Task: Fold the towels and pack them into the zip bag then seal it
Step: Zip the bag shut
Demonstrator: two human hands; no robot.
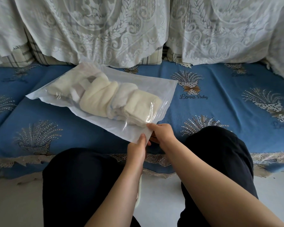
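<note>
The zip bag (105,89) lay flat on the blue sofa cover (220,102), stretching away from the two hands and off to their left, its near corner caught between them. Inside it sat the folded towels (115,99), cream and white, bundled together through the middle of the clear plastic, the nearest fold lying just beyond the fingertips of the right hand.

The left hand (137,149) gripped the bag's near corner from below, thumb laid up along the top face of the plastic and the other fingers curled out of sight beneath it. The right hand (162,132) met it from the other side, fingers bent down over the edge just past the left thumb, pinching the same corner; the two hands were touching or very nearly so. Whether the seal under their fingers was closed could not be told.

Beyond the hands and the bag, a white lace curtain (95,27) hung down over the sofa's checked back cushions (39,54). Either side of the forearms, close to the camera, were the person's knees in dark trousers (220,153), with a pale floor (11,202) below the sofa's lace trim
</note>
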